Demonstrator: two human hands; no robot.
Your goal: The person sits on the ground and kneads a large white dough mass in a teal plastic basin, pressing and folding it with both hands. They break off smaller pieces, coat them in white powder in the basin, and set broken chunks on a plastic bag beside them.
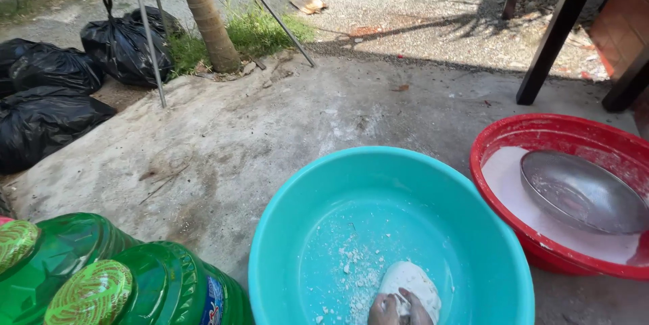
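A turquoise plastic basin point(473, 230) sits on the concrete floor in front of me. Inside it, near the bottom edge of the view, lies a white lump of dough point(409, 281) with white crumbs scattered around it. Only the fingertips of my hands show at the frame's lower edge. My left hand point(384, 310) and my right hand point(418, 309) both press against the near side of the lump and grip it. The rest of both hands is out of view.
A red basin point(541, 129) with white liquid and a metal bowl point(581, 193) stands at the right. Two green plastic jugs point(155, 284) stand at the lower left. Black rubbish bags point(54, 88), a tree trunk point(203, 14), metal poles and dark table legs point(554, 34) lie beyond.
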